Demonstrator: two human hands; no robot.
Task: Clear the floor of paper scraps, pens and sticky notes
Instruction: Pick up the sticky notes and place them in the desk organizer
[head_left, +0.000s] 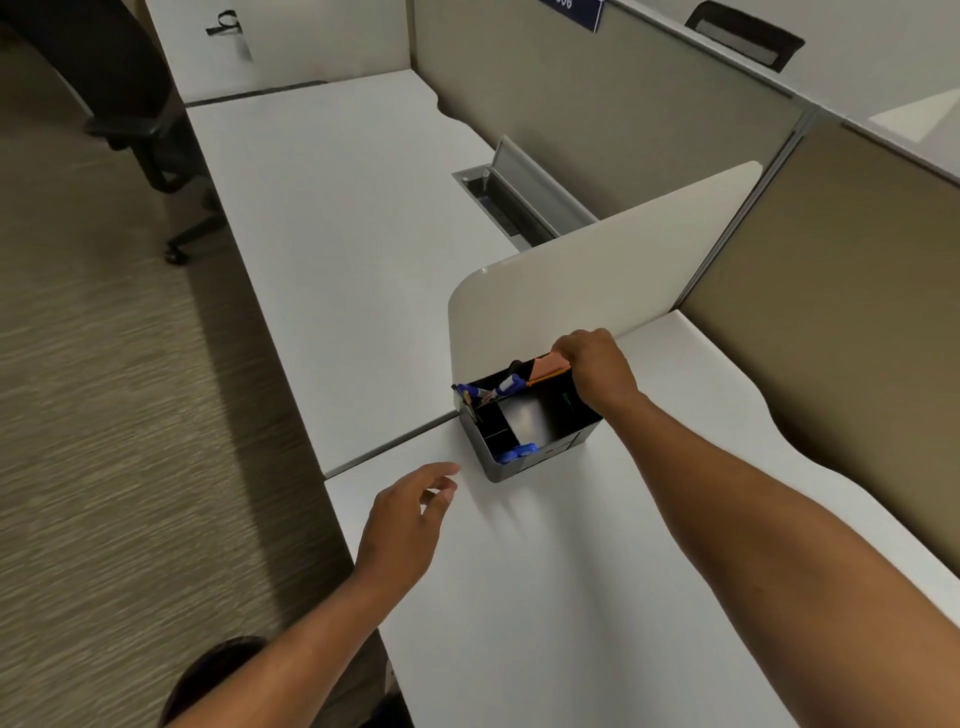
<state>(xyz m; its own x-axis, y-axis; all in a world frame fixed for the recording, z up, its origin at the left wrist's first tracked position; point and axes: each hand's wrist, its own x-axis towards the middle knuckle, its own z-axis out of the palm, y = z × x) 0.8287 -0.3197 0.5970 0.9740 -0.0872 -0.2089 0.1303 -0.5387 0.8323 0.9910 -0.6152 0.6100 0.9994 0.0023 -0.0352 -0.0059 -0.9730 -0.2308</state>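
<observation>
A black desk organizer (540, 460) stands on the white desk (545, 571) against a cream divider panel. My right hand (597, 371) is at its back compartment, fingers closed on a pad of orange sticky notes (548, 366) that sits partly inside the organizer. Blue and white pens (498, 388) lean in the back left compartment. A blue object (517, 452) lies in the front compartment. My left hand (405, 525) hovers over the desk's left edge, just left of the organizer, fingers loosely apart and holding nothing.
The cream divider panel (597, 280) splits this desk from the neighbouring white desk (337, 218), which has an open metal cable tray (514, 202). Beige partition walls (831, 312) run along the right. Striped carpet (104, 389) lies left, with a black office chair (140, 119).
</observation>
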